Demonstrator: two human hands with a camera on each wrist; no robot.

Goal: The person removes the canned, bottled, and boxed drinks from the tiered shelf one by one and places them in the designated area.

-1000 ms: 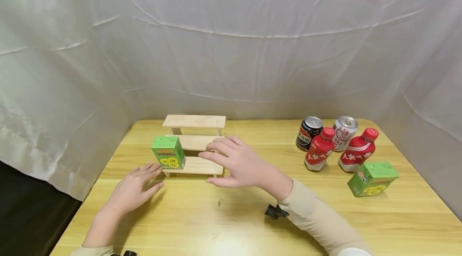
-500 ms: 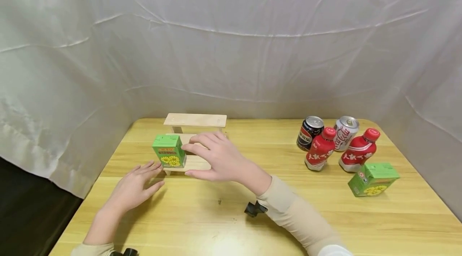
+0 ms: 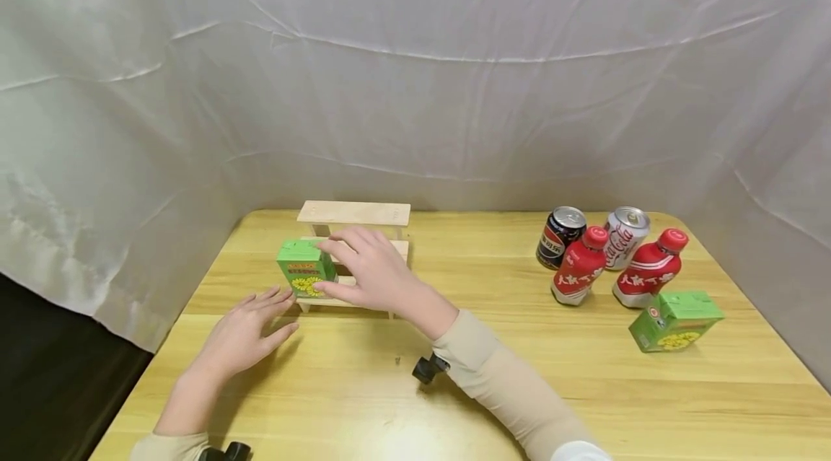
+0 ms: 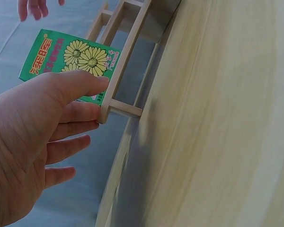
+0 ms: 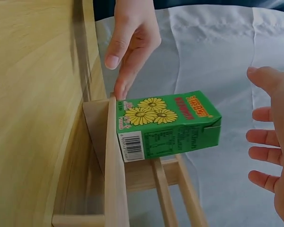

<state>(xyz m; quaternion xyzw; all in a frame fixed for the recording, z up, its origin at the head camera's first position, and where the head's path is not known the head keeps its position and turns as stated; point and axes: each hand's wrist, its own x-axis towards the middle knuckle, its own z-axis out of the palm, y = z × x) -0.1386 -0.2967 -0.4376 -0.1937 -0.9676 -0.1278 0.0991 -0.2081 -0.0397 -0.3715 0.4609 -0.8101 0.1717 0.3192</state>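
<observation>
A green drink carton (image 3: 302, 268) with yellow flowers stands upright on the lowest step at the left end of a small wooden tiered shelf (image 3: 353, 213). My right hand (image 3: 373, 270) hovers beside and in front of the carton, thumb and fingers spread. In the right wrist view a gap separates that hand (image 5: 277, 137) from the carton (image 5: 168, 125). My left hand (image 3: 240, 335) lies at the shelf's left end, fingers extended. Seen from the left wrist, its fingertips reach the lowest step's end; whether they touch the carton (image 4: 75, 59) I cannot tell.
On the table's right side stand a black can (image 3: 560, 236), a silver Coca-Cola can (image 3: 625, 236), two red bottles (image 3: 580, 268) and another green carton (image 3: 676, 322). Pale curtains (image 3: 480, 86) hang behind and at both sides of the wooden table (image 3: 519, 345).
My right hand has moved left, from the shelf's right part to beside the carton. The left hand stays by the shelf's left end. The carton keeps its place on the step.
</observation>
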